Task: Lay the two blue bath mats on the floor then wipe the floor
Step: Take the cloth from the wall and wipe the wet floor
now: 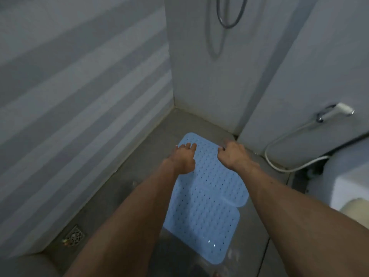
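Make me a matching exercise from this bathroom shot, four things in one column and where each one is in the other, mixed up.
Things:
1. floor drain
2. bidet sprayer
3. far blue mat
4. shower hose

Places:
A. hanging in a loop on the far wall, top of view
B. under both hands
C. clipped on the right wall
D. floor near the left wall, bottom left of view

Pairs: 1-D, 2-C, 3-B, 4-A

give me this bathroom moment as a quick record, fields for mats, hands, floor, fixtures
mats: far blue mat and near blue mat lie flat on the floor, overlapping at the middle
left hand: fingers spread at the far mat's far left corner
right hand: fingers curled at the far mat's far right edge
floor: grey, looks wet
drain: left, by the wall
fixtures: sprayer on right wall
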